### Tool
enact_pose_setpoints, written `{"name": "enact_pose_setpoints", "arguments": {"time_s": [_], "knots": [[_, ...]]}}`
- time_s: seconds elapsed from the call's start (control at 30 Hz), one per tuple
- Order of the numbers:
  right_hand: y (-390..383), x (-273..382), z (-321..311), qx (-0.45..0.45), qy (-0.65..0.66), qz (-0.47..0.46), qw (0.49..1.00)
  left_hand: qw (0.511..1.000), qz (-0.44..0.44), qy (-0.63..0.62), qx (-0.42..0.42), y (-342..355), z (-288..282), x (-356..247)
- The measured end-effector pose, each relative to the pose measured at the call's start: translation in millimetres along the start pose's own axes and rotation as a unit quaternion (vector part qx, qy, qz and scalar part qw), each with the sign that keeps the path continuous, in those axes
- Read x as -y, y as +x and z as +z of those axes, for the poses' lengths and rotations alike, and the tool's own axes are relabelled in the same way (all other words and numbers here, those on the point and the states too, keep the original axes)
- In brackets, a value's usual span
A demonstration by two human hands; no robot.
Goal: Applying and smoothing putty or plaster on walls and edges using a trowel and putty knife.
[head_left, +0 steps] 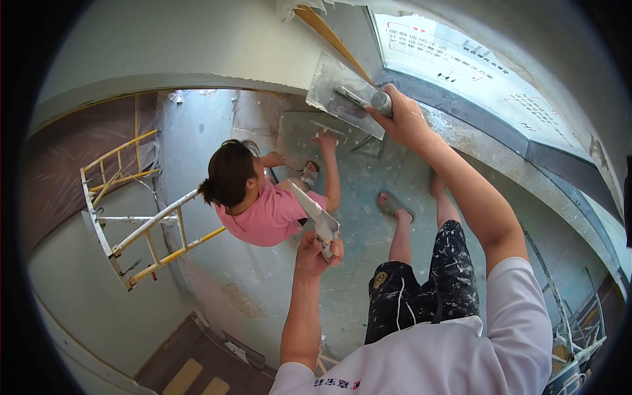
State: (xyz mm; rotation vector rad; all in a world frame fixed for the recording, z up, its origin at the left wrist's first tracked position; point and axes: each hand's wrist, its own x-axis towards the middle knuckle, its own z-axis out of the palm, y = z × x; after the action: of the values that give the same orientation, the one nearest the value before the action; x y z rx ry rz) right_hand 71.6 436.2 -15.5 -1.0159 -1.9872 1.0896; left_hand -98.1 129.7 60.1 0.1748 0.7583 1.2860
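Note:
My right hand (407, 117), raised at the upper middle, is closed around the handle of a wide rectangular plastering trowel (324, 78). The trowel's flat grey blade is held up near the edge of the wall under a light brown strip (332, 41). Lower down, in front of my body, my left hand (315, 255) grips a putty knife (318, 216). White filler coats its long blade, which points up and to the left. Part of the knife's handle is hidden by my fingers.
A person in a pink shirt (266, 214) crouches just beyond my left hand, one hand (326, 139) on a pale flat tool. A yellow-and-white scaffold frame (141, 232) stands left. Film-covered windows (454, 56) run along the upper right. Metal frames (579, 332) are at lower right.

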Motion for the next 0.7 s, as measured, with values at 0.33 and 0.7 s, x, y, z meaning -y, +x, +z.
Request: {"name": "enact_pose_setpoints", "arguments": {"time_s": [0.33,0.7], "knots": [[-67.0,-118.4,25.3,0.068,-0.063,0.15,0.984,0.995,-0.071,0.065,-0.04,26.1,-46.3,11.7],[-66.0,-21.7,-57.1,0.407,0.207,0.235,0.858,0.993,-0.069,0.09,0.032,88.7,-50.4,8.0]]}}
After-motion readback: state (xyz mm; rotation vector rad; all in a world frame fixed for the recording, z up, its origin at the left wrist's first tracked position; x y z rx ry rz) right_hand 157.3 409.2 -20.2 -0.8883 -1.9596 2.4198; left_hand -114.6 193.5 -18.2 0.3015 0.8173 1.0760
